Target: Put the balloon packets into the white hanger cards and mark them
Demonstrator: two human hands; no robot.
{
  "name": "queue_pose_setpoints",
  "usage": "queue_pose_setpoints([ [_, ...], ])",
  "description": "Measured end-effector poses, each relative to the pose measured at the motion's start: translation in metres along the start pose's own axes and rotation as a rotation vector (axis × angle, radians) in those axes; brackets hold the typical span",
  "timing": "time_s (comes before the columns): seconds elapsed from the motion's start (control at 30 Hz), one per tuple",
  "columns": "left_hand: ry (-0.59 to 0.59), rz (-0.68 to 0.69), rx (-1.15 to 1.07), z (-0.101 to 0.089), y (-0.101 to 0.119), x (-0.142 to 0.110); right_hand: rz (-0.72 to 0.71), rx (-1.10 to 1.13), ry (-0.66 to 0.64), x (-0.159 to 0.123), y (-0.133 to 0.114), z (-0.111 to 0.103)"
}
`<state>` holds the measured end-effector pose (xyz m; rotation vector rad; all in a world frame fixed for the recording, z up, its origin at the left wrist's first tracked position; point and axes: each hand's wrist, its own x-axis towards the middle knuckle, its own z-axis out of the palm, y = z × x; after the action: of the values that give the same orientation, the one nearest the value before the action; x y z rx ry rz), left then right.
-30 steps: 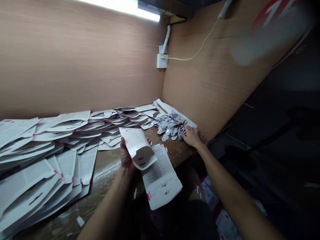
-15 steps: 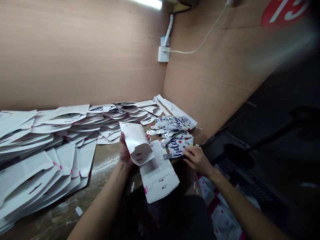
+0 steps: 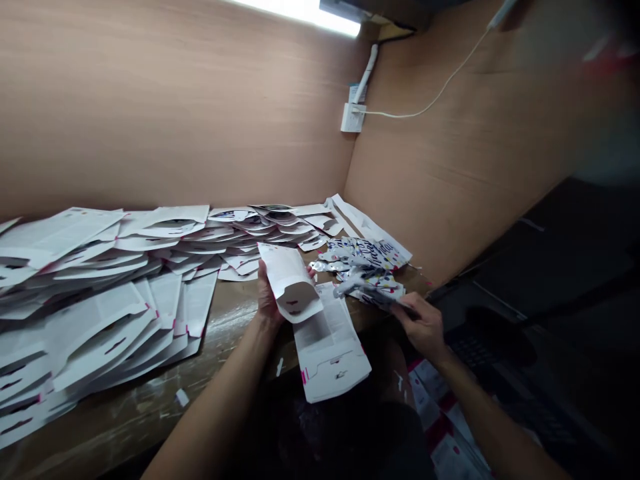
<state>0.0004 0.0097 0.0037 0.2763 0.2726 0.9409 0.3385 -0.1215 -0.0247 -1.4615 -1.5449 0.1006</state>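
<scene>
My left hand holds a white folded card sleeve upright, with its curved flap facing me. A flat white printed card blank lies just right of that hand, its lower end jutting past the table edge. My right hand pinches the edge of a polka-dot printed card at the front of a loose heap of printed cards and silvery tabs. A large stack of overlapping white card blanks fills the table's left side.
A brown table meets plywood walls in the corner, where a wall socket has a white cable running from it. Small paper scraps lie on the table. Printed cartons sit below the right edge, beside a dark surface.
My right hand has moved from pressing on the heap to pinching a printed card at its front edge. The left hand still holds the sleeve. The view has shifted slightly right.
</scene>
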Motion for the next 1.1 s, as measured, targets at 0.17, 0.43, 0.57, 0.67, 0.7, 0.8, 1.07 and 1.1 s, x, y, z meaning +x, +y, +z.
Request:
queue_pose_setpoints([
  [0.17, 0.015, 0.005, -0.005, -0.001, -0.003, 0.001, 0.271, 0.351, 0.331, 0.02, -0.065, 0.034],
  [0.43, 0.069, 0.182, 0.036, -0.006, -0.004, 0.0, -0.503, 0.13, -0.23, 0.01, -0.127, 0.07],
  [0.57, 0.119, 0.174, -0.023, -0.004, -0.005, 0.001, -0.722, -0.132, -0.32, 0.002, -0.14, 0.081],
  [0.67, 0.123, 0.176, -0.046, 0.0, -0.008, 0.001, -0.719, -0.249, -0.308, 0.001, -0.15, 0.087],
  [0.7, 0.122, 0.178, -0.05, 0.001, -0.009, 0.001, -0.706, -0.262, -0.32, 0.001, -0.153, 0.089],
  [0.8, 0.109, 0.148, -0.054, 0.005, -0.014, -0.002, -0.672, -0.211, -0.343, 0.002, -0.161, 0.102],
  [1.07, 0.067, 0.11, -0.066, 0.006, -0.015, -0.005, -0.554, -0.084, -0.386, -0.007, -0.166, 0.142],
  [1.1, 0.047, 0.124, -0.07, 0.005, -0.014, -0.004, -0.517, -0.093, -0.408, -0.004, -0.166, 0.144],
])
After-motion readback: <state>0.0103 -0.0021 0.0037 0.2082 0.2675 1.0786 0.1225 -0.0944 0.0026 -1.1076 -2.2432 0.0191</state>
